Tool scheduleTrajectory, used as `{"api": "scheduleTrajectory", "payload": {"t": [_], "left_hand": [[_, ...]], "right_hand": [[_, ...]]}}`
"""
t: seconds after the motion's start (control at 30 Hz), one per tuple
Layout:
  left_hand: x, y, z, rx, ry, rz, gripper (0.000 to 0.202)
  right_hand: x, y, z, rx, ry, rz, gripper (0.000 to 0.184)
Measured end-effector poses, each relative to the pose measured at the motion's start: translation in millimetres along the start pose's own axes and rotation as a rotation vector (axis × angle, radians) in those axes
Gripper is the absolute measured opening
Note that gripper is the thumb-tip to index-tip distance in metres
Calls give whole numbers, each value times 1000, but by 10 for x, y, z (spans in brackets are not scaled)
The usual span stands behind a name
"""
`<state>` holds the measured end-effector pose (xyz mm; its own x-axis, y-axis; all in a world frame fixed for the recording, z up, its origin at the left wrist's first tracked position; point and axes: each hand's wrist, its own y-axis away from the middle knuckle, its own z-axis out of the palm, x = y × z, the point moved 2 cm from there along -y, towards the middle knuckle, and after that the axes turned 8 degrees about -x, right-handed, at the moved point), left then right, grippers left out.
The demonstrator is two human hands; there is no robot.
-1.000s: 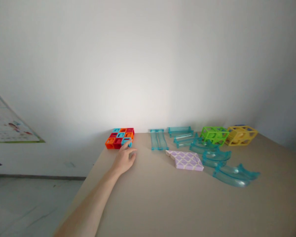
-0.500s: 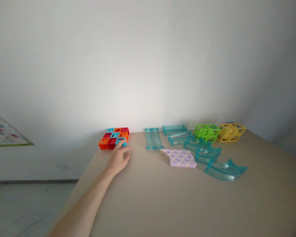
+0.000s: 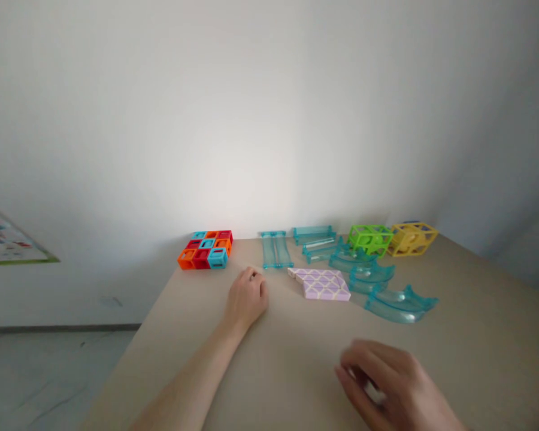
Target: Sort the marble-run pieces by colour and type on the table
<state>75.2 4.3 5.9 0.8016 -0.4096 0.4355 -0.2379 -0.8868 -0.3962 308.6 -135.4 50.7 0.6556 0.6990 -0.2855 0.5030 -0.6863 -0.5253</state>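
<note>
My left hand (image 3: pixel 247 297) rests on the table just in front of the two clear teal straight tracks (image 3: pixel 276 250). Its fingers are curled in; a small dark spot shows by the knuckles, and what it holds, if anything, is hidden. To its left lies a flat block of red, orange and light blue open cubes (image 3: pixel 205 250). At the lower right, my right hand (image 3: pixel 388 380) is blurred, its fingers bent toward the thumb. Something dark and pale shows inside that grip, too smeared to name. Between the hands and the wall lies a purple lattice-patterned piece (image 3: pixel 326 285).
Several teal curved tracks (image 3: pixel 402 304) run back toward a green open-frame block (image 3: pixel 371 239) and a yellow one (image 3: pixel 412 238). More teal tracks (image 3: pixel 314 234) lie along the wall. The table's left edge drops to a floor (image 3: pixel 36 377); a poster (image 3: pixel 13 242) hangs left.
My left hand has moved right, away from the light blue cube, and its fingers have curled in. My right hand has come into view at the lower right.
</note>
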Motion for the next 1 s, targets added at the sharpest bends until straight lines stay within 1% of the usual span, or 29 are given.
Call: {"api": "scheduleTrajectory", "payload": {"t": [0.03,0.1,0.13,0.2,0.27,0.33,0.43,0.5,0.57,0.6,0.67,0.7,0.73,0.77,0.8,0.83,0.9,0.93,1.0], "left_hand": [[62,14,33,7,16,-22,21],[124,29,59,-3,67,-33,22],[124,28,53,-23,99,-20,22],[78,9,18,-80,163,27,23],[4,-26,-24,-120,209,53,22],[-52,-59,-45,-139,237,53,22],[-64,-81,-33,-168,259,56,22],[-48,-79,-19,-188,266,65,22],[-41,-73,-16,-195,271,65,22],[-41,-71,-17,-194,274,63,22],[-45,-69,-23,-192,281,59,21],[-45,-69,-26,-193,284,59,21],[-44,-69,-28,-194,287,60,21],[-40,-69,-30,-197,289,61,20],[-36,-69,-32,-198,291,61,20],[-31,-69,-35,-199,291,60,20],[-24,-67,-41,-199,297,54,21],[-23,-66,-45,-197,304,49,21],[-23,-64,-55,-190,318,38,21]], "right_hand": [[53,-200,92,-56,4,-34,14],[135,-521,295,3,64,-154,21],[167,-623,403,13,96,-196,23],[210,-704,579,-32,133,-237,26],[225,-665,648,-66,140,-249,27],[240,-597,616,-58,128,-207,25],[326,-581,480,-18,112,-104,19],[462,-653,358,3,138,-67,17],[682,-777,193,24,216,-26,19],[827,-849,88,54,275,27,20],[1165,-985,-152,140,404,247,17],[1334,-1040,-266,168,468,357,20],[1498,-1079,-368,198,533,496,29],[1647,-1099,-452,233,579,641,43],[1777,-1107,-502,230,589,761,57],[1889,-1102,-522,216,570,866,70],[2058,-1069,-484,146,481,1012,89],[2118,-1051,-441,108,434,1055,95],[2202,-1025,-349,47,365,1092,98]]}}
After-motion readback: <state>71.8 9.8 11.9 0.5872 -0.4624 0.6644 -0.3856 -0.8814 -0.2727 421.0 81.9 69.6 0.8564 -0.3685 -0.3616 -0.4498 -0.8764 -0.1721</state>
